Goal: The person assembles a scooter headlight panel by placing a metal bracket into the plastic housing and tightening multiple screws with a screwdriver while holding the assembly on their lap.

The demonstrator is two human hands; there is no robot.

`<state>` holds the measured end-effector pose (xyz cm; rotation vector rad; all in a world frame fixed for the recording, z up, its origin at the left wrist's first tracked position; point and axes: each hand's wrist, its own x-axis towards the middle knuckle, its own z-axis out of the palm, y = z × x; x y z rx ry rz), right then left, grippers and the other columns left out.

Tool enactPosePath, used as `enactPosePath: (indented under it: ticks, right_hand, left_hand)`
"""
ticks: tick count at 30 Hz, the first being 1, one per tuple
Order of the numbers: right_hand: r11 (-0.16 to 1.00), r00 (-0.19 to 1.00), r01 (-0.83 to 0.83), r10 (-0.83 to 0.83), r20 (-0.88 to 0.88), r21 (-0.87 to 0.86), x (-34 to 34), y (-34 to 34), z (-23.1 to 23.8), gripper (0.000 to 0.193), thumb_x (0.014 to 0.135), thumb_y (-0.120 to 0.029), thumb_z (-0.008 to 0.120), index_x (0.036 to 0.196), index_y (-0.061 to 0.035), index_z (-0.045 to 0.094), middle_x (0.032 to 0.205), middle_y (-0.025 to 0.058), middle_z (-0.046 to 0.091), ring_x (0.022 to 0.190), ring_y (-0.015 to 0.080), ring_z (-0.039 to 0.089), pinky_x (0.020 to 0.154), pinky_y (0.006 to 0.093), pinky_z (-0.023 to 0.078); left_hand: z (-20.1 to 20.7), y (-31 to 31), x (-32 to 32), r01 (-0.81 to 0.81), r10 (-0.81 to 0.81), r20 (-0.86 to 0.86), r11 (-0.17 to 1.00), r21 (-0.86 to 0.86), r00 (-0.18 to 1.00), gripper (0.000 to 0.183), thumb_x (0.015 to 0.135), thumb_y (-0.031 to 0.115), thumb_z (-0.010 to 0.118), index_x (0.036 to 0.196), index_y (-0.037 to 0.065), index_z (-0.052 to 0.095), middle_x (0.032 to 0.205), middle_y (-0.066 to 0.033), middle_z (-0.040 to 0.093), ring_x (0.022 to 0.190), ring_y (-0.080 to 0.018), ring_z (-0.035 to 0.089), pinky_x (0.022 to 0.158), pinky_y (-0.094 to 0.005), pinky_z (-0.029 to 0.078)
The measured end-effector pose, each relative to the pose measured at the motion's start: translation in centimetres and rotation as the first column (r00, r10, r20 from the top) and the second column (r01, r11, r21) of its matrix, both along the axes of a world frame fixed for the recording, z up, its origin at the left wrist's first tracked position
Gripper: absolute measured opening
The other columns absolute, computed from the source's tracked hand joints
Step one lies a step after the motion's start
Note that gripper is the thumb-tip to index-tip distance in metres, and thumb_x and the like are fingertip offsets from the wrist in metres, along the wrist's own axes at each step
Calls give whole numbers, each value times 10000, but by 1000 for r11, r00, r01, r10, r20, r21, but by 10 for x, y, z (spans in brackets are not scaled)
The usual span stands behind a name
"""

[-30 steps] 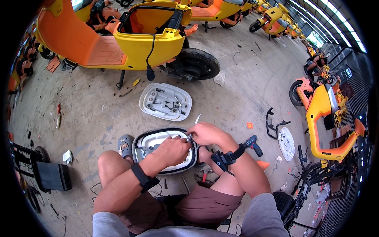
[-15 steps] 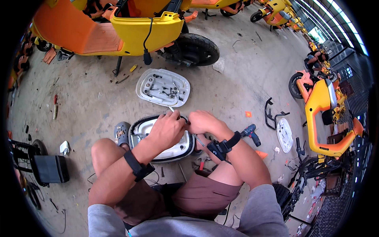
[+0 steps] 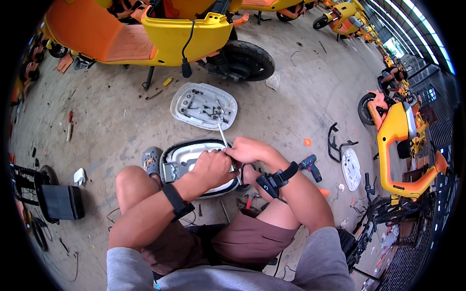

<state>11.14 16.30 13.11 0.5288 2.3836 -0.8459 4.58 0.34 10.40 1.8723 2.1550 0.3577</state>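
A long metal rod [image 3: 222, 133] slants between my hands, its far end close to a white tray of fasteners. My right hand [image 3: 246, 149] is closed around the rod, thumb and fingers bent inward. Right beside it, my left hand [image 3: 212, 167] is curled into a fist against the rod; what its fingers hold is hidden. Below both hands, between my feet, lies a white oval shell [image 3: 189, 150] with a black rim. A small grey rectangular part [image 3: 169, 171] sits inside its left end. My left hand and forearm cover much of the shell.
The white tray [image 3: 177, 114] holds several bolts. A cordless drill [image 3: 310, 167], a black bracket [image 3: 334, 145] and a smaller white cover [image 3: 351, 169] lie to the right. A yellow scooter [image 3: 187, 43] stands ahead, another scooter [image 3: 388, 140] at right. A person [image 3: 390, 77] crouches farther off.
The rod has swung more lengthwise, and more of its far end shows. My left hand has shifted toward me and slightly right, uncovering more of the shell. The view has moved slightly.
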Motion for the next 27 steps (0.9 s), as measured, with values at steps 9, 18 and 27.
enactPosePath:
  ticks: [9,18,27]
  right_hand:
    - [998,995,-63,63,-72,2,4,5,-7,474,950,-396,522,818,9,730,772,227,682,737,405,653,737,475,512]
    - [967,791,60,105,-602,247,13,-3,8,228,812,-121,641,995,-8,716,895,195,684,928,362,652,804,435,516]
    - [912,916,-57,210,-343,405,10,-1,-2,142,715,-112,748,782,13,732,809,247,683,811,394,689,744,462,563]
  left_hand:
    - [8,8,5,-72,85,92,988,-137,992,399,862,404,655,826,9,693,784,-176,696,749,-333,689,665,-428,554]
    - [-11,4,-7,-26,23,-67,998,-53,998,196,821,91,600,978,-22,634,925,-176,657,810,-337,692,679,-420,567]
    - [-10,7,-8,-9,17,-116,998,68,993,195,782,32,600,969,44,653,966,-110,656,925,-295,652,789,-412,526]
